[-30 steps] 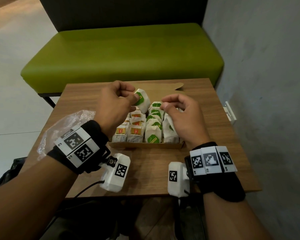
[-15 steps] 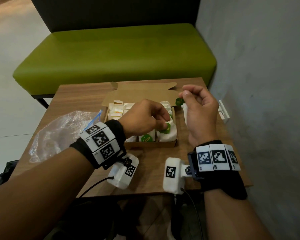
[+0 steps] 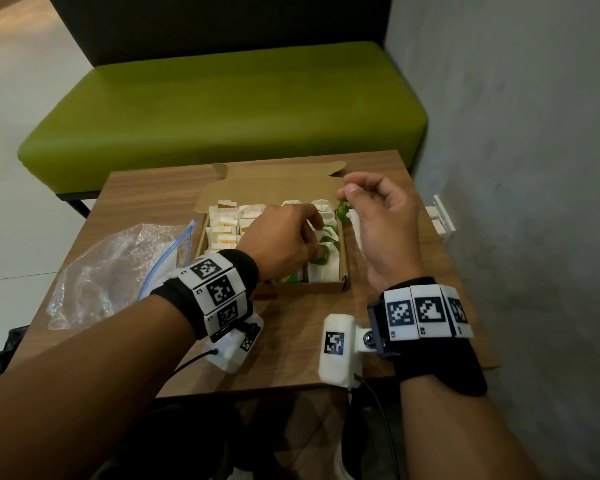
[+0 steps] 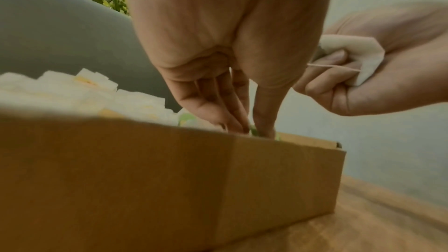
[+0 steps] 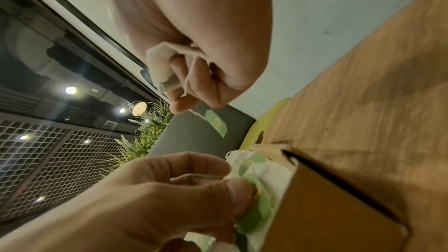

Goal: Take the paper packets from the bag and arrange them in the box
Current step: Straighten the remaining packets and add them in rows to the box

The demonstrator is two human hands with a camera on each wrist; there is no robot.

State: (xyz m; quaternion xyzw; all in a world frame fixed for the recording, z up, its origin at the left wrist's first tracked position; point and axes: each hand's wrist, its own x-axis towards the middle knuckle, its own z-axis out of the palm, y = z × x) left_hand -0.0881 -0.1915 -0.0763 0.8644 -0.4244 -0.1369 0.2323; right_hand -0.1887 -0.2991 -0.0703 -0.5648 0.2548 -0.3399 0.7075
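Note:
An open cardboard box (image 3: 291, 289) on the wooden table holds rows of white paper packets, orange-labelled (image 3: 226, 233) on the left and green-labelled on the right. My left hand (image 3: 317, 249) reaches into the box's near right corner and pinches a green-labelled packet (image 5: 257, 189) there. My right hand (image 3: 352, 199) is raised just right of the box, fingers curled round a white packet (image 5: 160, 64) whose string and green tag (image 5: 215, 123) dangle. The clear plastic bag (image 3: 118, 265) lies left of the box.
The box's lid flap (image 3: 278, 181) lies open toward the far side. A green bench (image 3: 222, 105) stands behind the table. A grey wall (image 3: 516, 168) runs close along the right, with a white socket (image 3: 440, 220) by the table edge.
My left hand came down from the back of the box to its near right corner with a packet. My right hand rose out of the box to the right, holding one.

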